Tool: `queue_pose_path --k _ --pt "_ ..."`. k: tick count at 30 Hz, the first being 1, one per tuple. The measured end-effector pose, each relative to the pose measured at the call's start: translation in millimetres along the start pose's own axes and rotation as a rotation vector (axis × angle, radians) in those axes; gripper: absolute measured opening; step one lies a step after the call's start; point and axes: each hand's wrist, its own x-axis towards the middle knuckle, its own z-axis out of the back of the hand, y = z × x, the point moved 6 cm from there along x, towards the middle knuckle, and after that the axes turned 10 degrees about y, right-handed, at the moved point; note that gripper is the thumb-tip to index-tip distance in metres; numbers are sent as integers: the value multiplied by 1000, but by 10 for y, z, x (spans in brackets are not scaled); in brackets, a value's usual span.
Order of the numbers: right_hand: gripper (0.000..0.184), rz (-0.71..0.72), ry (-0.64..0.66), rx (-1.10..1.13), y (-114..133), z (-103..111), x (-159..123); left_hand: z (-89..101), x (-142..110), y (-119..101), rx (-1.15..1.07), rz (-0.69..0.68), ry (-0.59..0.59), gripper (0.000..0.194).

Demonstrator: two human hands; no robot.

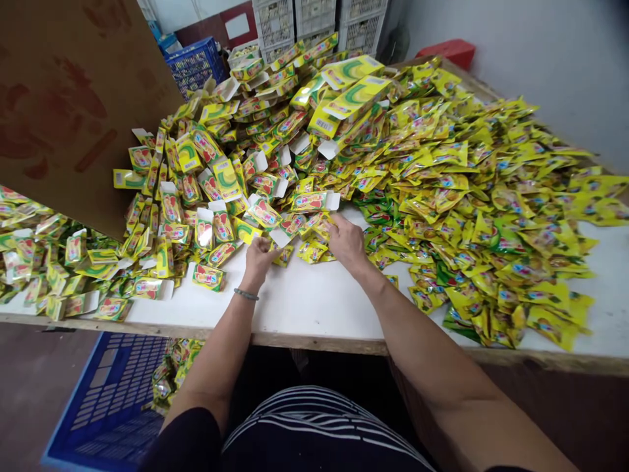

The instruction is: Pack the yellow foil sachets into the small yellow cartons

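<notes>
My left hand (258, 263), with a bracelet at the wrist, has its fingers closed on a small yellow-green candy box (247, 231) at the edge of the box pile. An open white flap (280, 237) shows just beside its fingertips. My right hand (346, 245) pinches a yellow candy packet (322, 227); its fingertips partly cover it. Another yellow packet (312, 252) lies on the white table (319, 301) between the hands. Around my left hand are many small printed boxes (206, 276), several with white end flaps open.
A large heap of yellow packets (472, 196) covers the table's right side. Bigger yellow boxes (356, 98) lie atop the pile. A brown carton (73, 105) stands at left. Below the table edge is a blue crate (105, 393). White crates (314, 19) are stacked behind.
</notes>
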Motion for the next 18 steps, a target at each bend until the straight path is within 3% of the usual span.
queue_pose_path --k 2,4,9,13,15,18 --pt "21 1 56 292 24 -33 -42 -25 -17 -13 -205 -2 72 54" --pt "31 26 137 536 60 -96 -92 -83 -35 -46 -298 2 140 53" --pt "46 67 319 738 121 -283 -173 -254 -76 -56 -324 35 193 46" --pt "37 74 285 497 159 -259 -170 -351 -85 -62 -314 25 212 44" --pt "29 21 191 255 131 -87 -175 -321 -75 -64 -266 5 178 44" --pt "27 -167 16 -128 -20 339 -236 -231 -40 -28 -120 -20 134 39"
